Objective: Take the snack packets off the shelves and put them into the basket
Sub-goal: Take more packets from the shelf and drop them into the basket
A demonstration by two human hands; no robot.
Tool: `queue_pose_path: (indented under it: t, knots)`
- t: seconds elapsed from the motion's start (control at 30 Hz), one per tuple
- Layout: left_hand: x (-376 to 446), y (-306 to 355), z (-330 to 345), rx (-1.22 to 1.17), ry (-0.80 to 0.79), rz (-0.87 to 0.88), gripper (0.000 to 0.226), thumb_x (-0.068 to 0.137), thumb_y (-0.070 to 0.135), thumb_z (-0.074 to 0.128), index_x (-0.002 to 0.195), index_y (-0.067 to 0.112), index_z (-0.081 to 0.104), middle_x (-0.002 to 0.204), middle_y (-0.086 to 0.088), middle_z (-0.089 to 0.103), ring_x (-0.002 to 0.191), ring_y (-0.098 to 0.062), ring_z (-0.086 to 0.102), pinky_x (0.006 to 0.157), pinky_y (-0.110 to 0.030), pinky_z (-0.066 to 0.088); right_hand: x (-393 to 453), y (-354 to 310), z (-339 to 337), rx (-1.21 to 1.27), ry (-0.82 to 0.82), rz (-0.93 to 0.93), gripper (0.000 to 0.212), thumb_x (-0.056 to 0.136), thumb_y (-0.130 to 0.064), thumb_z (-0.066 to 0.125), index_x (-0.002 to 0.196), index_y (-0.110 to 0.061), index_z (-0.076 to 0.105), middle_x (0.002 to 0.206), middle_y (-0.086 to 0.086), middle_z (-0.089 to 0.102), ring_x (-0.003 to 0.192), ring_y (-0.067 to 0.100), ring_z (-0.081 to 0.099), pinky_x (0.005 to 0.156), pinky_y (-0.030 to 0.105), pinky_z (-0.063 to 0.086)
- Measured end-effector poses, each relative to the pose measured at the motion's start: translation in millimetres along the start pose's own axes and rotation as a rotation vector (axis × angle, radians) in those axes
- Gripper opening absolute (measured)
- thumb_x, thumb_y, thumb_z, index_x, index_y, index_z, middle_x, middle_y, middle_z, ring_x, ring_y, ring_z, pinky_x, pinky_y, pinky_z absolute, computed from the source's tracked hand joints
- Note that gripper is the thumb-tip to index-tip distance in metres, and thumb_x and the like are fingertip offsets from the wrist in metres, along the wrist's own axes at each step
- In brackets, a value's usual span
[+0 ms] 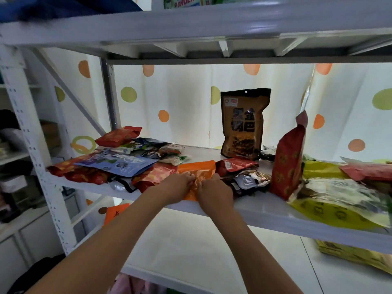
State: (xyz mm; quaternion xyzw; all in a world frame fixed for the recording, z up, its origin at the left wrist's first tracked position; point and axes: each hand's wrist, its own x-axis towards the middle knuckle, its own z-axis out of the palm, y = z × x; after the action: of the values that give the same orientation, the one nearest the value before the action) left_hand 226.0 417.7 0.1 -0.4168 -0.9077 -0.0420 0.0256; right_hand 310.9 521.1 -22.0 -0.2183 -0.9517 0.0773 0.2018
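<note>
An orange snack packet (198,169) lies flat at the front edge of the white shelf (265,211). My left hand (177,187) and my right hand (214,192) both pinch its near part, fingers closed on the foil. Several more packets lie around it: a blue one (118,163) and red ones (117,136) to the left, a silver-and-black one (247,180) to the right. A brown-and-black pouch (244,124) stands upright at the back. A red bag (288,164) stands upright at the right. No basket is in view.
Yellow-green packets (339,209) overhang the shelf's right front edge. The upper shelf beam (191,24) runs overhead. A perforated white upright (34,145) stands on the left. The lower shelf (212,251) holds a yellow bag (356,255) on its right. A dotted curtain hangs behind.
</note>
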Motion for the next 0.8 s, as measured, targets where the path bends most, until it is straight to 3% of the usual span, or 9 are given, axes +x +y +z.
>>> queue_pose_path:
  t: [0.17,0.33,0.4,0.47,0.53,0.6,0.67,0.73,0.8]
  knots:
    - [-0.2,3.2,1.8,0.04,-0.018,-0.02,0.05,0.104,0.013,0.034,0.151,0.026,0.027,0.15,-0.005,0.042,0.125,-0.025,0.052,0.101,-0.035,0.046,-0.3,3.3,-3.0,-0.024,0.012,-0.044,0.039,0.102,-0.034,0.036,0.106,-0.016,0.07,0.13,0.011,0.052,0.097,0.025,0.064,0.068,0.03,0.038]
    - [11.4,-2.8,-19.1,0.097,-0.127,0.028,0.039,0.103,0.021,0.036,0.141,0.027,0.044,0.134,-0.005,0.056,0.11,-0.022,0.058,0.095,-0.034,0.049,12.0,-2.4,-18.5,-0.093,-0.047,-0.037,0.039,0.099,-0.038,0.041,0.115,-0.01,0.063,0.127,0.011,0.047,0.106,0.028,0.057,0.074,0.034,0.04]
    - [21.0,-13.3,-29.4,0.065,-0.195,0.061,0.042,0.103,0.02,0.035,0.142,0.031,0.044,0.137,-0.003,0.054,0.115,-0.024,0.056,0.098,-0.038,0.048,23.8,-6.2,-28.9,-0.174,-0.11,-0.047,0.042,0.096,-0.043,0.046,0.119,-0.01,0.06,0.125,0.012,0.049,0.11,0.029,0.056,0.079,0.036,0.043]
    - [30.1,-28.1,-41.4,0.028,-0.176,0.091,0.043,0.102,0.019,0.036,0.144,0.029,0.042,0.144,-0.002,0.048,0.124,-0.025,0.051,0.104,-0.039,0.043,39.8,-13.9,-38.2,-0.197,-0.131,-0.048,0.037,0.091,-0.043,0.054,0.108,-0.012,0.062,0.115,0.011,0.058,0.102,0.028,0.059,0.076,0.033,0.045]
    - [38.1,-45.9,-54.6,0.006,-0.084,0.142,0.041,0.104,0.02,0.037,0.144,0.02,0.044,0.149,-0.005,0.044,0.134,-0.023,0.044,0.112,-0.034,0.033,59.1,-22.6,-44.0,-0.129,-0.137,-0.016,0.022,0.085,-0.036,0.058,0.085,-0.014,0.06,0.093,0.008,0.064,0.082,0.025,0.061,0.062,0.027,0.042]
    - [44.4,-68.6,-65.3,-0.026,-0.009,0.169,0.04,0.103,0.02,0.038,0.141,0.015,0.048,0.148,-0.005,0.045,0.135,-0.021,0.041,0.113,-0.03,0.029,80.9,-33.0,-44.3,-0.061,-0.126,0.014,0.023,0.081,-0.028,0.059,0.066,-0.013,0.052,0.07,0.004,0.058,0.064,0.022,0.056,0.052,0.023,0.038]
    - [52.5,-98.5,-75.6,-0.046,0.007,0.173,0.037,0.102,0.02,0.04,0.136,0.012,0.054,0.142,-0.007,0.051,0.129,-0.022,0.047,0.107,-0.027,0.033,104.7,-47.9,-38.4,-0.027,-0.124,0.007,0.022,0.078,-0.02,0.057,0.06,-0.009,0.051,0.061,0.005,0.052,0.058,0.023,0.053,0.049,0.022,0.037]
    - [59.7,-126.7,-87.8,-0.053,0.02,0.144,0.034,0.101,0.023,0.043,0.131,0.013,0.057,0.138,-0.008,0.055,0.124,-0.023,0.051,0.102,-0.028,0.036,128.3,-61.1,-28.9,-0.001,-0.155,-0.02,0.017,0.079,-0.016,0.056,0.073,-0.003,0.066,0.072,0.009,0.063,0.069,0.026,0.063,0.054,0.024,0.045]
    - [66.2,-153.4,-101.9,-0.053,0.046,0.117,0.036,0.1,0.022,0.046,0.133,0.015,0.055,0.139,-0.006,0.053,0.124,-0.023,0.05,0.101,-0.028,0.037,154.1,-75.2,-14.9,0.004,-0.176,-0.052,0.025,0.082,-0.017,0.057,0.099,-0.008,0.073,0.101,0.008,0.07,0.09,0.025,0.067,0.07,0.03,0.053]
